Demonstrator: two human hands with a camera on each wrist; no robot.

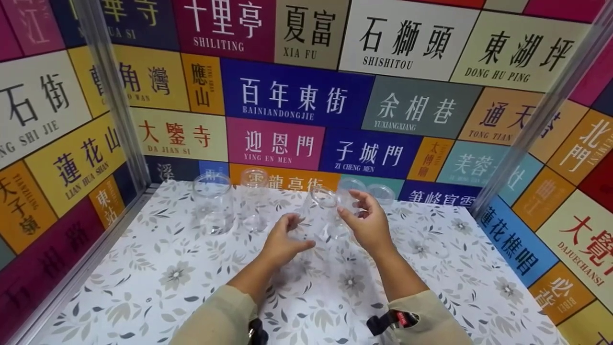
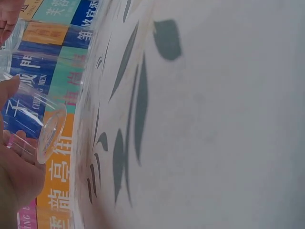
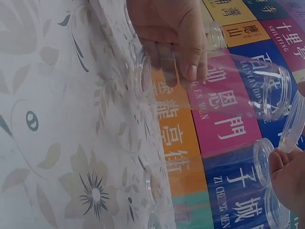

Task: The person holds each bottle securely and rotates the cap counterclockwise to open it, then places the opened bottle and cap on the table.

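My left hand [image 1: 282, 244] grips a clear, tilted jar [image 3: 233, 86] near its base, with the thumb on one side and the fingers on the other. The jar's mouth points up toward my right hand [image 1: 372, 223]. In the right wrist view, that hand pinches a clear round lid [image 3: 291, 125] by its edge, close to the mouth and seen nearly edge-on. Whether lid and rim touch I cannot tell. In the left wrist view, the jar's round base [image 2: 52, 134] hangs off the tabletop, beside the left hand's fingers.
On the floral tabletop [image 1: 177, 302], a wide clear jar [image 1: 213, 208] and a narrower one [image 1: 254, 206] stand at the back left. More clear jars [image 1: 381, 193] stand behind my right hand. Faint clear round shapes lie farther right. Printed wall panels [image 1: 294, 96] enclose the back and sides.
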